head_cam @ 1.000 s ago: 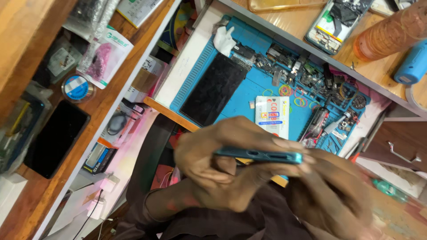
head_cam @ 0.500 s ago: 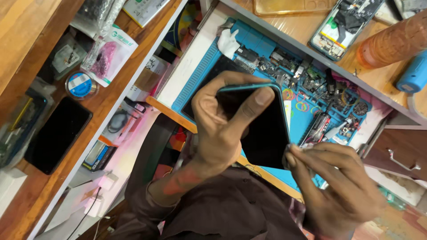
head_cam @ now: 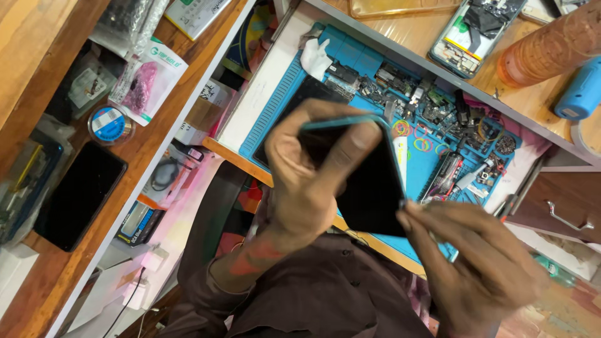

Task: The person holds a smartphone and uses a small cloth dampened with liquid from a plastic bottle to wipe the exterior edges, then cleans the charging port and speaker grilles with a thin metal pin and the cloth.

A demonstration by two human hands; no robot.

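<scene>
My left hand (head_cam: 307, 181) grips a phone (head_cam: 369, 181) with a teal frame and a dark screen, thumb across its upper face and fingers round its upper edge. My right hand (head_cam: 476, 263) pinches the phone's lower right corner with its fingertips. The phone is held above a blue work mat (head_cam: 275, 109) that carries several small phone parts and screws (head_cam: 438, 106), some coloured rubber bands (head_cam: 419, 141) and a white cloth (head_cam: 316, 59).
An opened phone (head_cam: 472, 34) with its insides showing lies on the wooden shelf, beside an orange ribbed cylinder (head_cam: 551, 47) and a blue cylinder (head_cam: 582, 91). At the left a black phone (head_cam: 78, 194), a tape roll (head_cam: 109, 122) and packets lie on wooden shelves. A drawer (head_cam: 557, 206) stands at the right.
The phone went from edge-on to screen facing me. It stays in both hands, and my right fingers have moved onto its lower right corner.
</scene>
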